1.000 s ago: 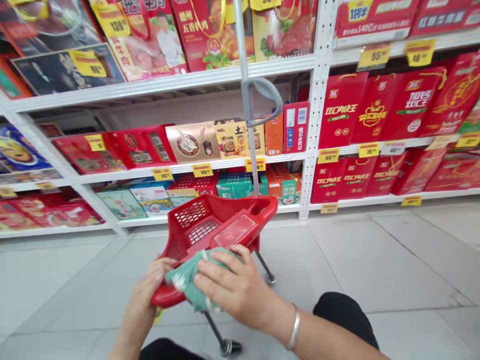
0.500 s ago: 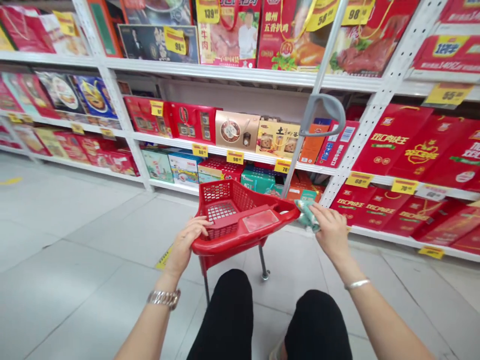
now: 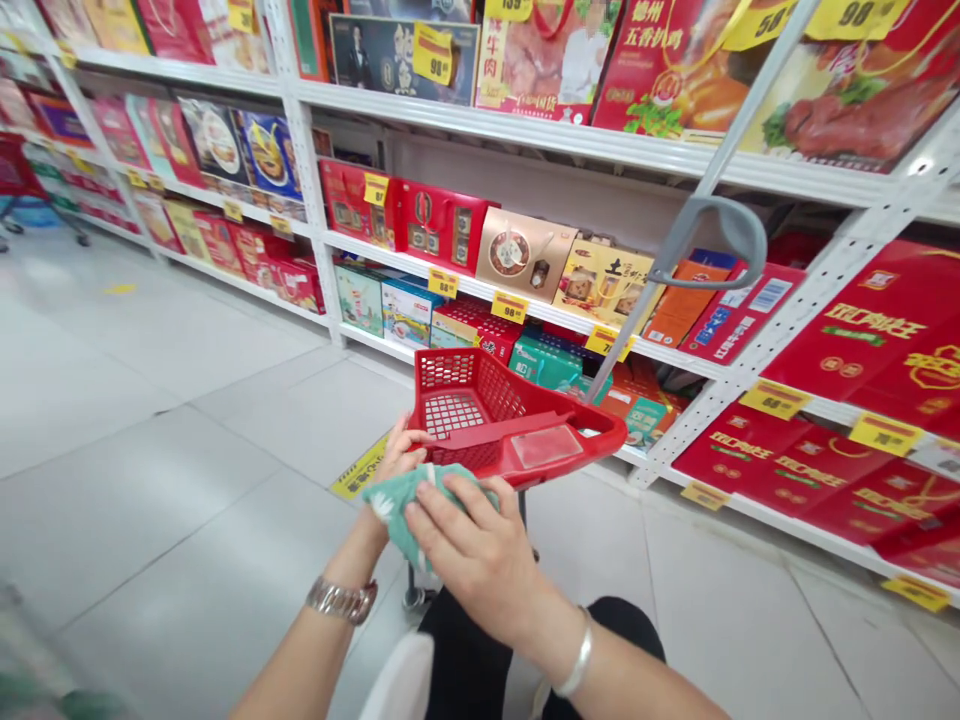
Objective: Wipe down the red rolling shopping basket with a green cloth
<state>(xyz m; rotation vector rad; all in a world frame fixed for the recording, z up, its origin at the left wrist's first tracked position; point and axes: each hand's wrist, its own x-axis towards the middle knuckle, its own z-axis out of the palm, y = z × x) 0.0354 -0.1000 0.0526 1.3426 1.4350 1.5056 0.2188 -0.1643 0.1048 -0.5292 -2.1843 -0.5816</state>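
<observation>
Clasps green cloth point(image 3: 395, 508) in bent fingers of right hand point(image 3: 484, 555), over left end of rightward-running red cart handle point(image 3: 585, 461); curls fingers of left hand point(image 3: 397, 455) on basket rim point(image 3: 418, 385).

You have bright, even light, apparently from overhead. It lays a pale sheen across the floor point(image 3: 225, 560) to your left and glints at the top of the shelf post point(image 3: 780, 340) on your right. Shadows are soft, deepest under the shelf point(image 3: 465, 121). Your wide lens tilts the uprights and stretches the edges. Your hands point(image 3: 480, 550) look slightly soft; the lower-left corner smears.
</observation>
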